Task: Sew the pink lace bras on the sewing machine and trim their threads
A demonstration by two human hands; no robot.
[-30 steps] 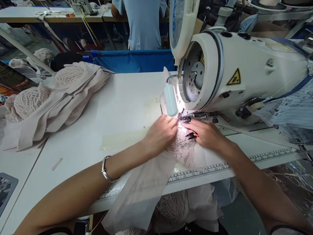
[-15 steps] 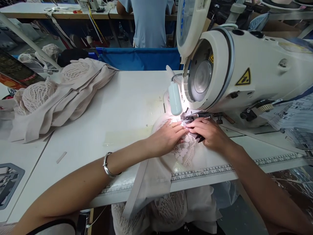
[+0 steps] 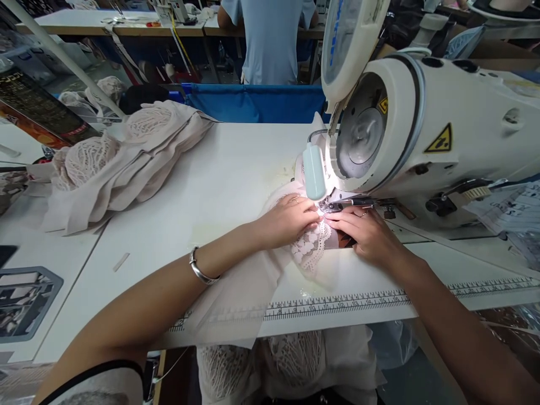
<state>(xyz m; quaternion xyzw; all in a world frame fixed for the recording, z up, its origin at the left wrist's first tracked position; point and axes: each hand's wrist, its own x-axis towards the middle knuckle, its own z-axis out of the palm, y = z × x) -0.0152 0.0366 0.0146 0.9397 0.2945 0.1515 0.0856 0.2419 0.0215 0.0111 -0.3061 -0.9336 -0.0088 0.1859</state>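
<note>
Pale pink lace fabric (image 3: 310, 250) lies on the sewing machine bed, its scalloped edge turned towards me. My left hand (image 3: 291, 220) is closed on the lace just left of the presser foot (image 3: 324, 206), fingertips close to it. From the right, my right hand (image 3: 365, 230) grips the lace edge by the same foot with its fingers together. A dark, pointed thing (image 3: 346, 240) shows under my right palm; its kind is unclear. Plain sheer cloth (image 3: 236, 298) trails from the lace beneath my left forearm to the table's front edge.
The white sewing machine (image 3: 459, 112) fills the right side, with a small pale-green lamp (image 3: 314, 171) beside the needle. A pile of beige pieces (image 3: 126, 163) lies at left. A printed ruler (image 3: 337, 306) runs along the front edge. Beyond the blue cloth (image 3: 257, 103) sits a person (image 3: 270, 42).
The view has shifted, moving the scene slightly right. The lace and trailing cloth have been drawn further towards the machine, so less cloth hangs over the front edge. Both hands stay by the presser foot.
</note>
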